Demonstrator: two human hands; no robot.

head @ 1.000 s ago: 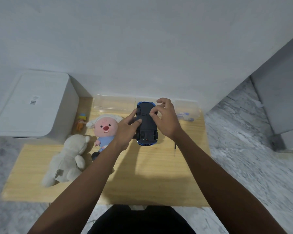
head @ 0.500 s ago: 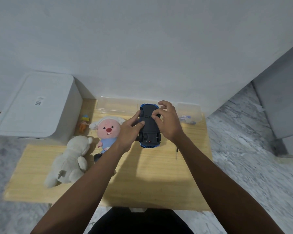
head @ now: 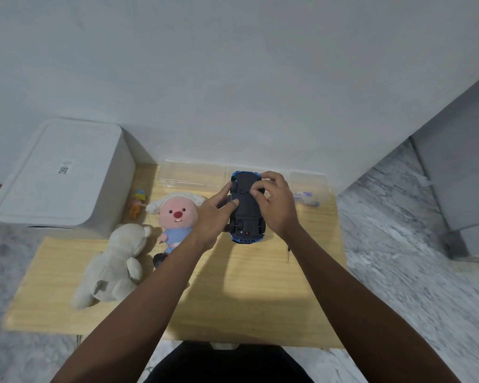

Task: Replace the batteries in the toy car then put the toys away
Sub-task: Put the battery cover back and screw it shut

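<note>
One toy car (head: 246,208) lies underside up near the table's (head: 233,299) far edge. Left hand (head: 213,217) and right hand (head: 274,205) both grasp it. Three soft toys occupy the left side: white plush (head: 114,266), pink-faced plush (head: 174,217), small figure (head: 138,205).

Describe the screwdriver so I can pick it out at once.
Start at the wooden table and find the upturned blue toy car held by both hands. Just right of the right hand, partly hidden by the forearm, lies the screwdriver: a thin dark rod, the only slim metal tool among soft toys and clear boxes.
</note>
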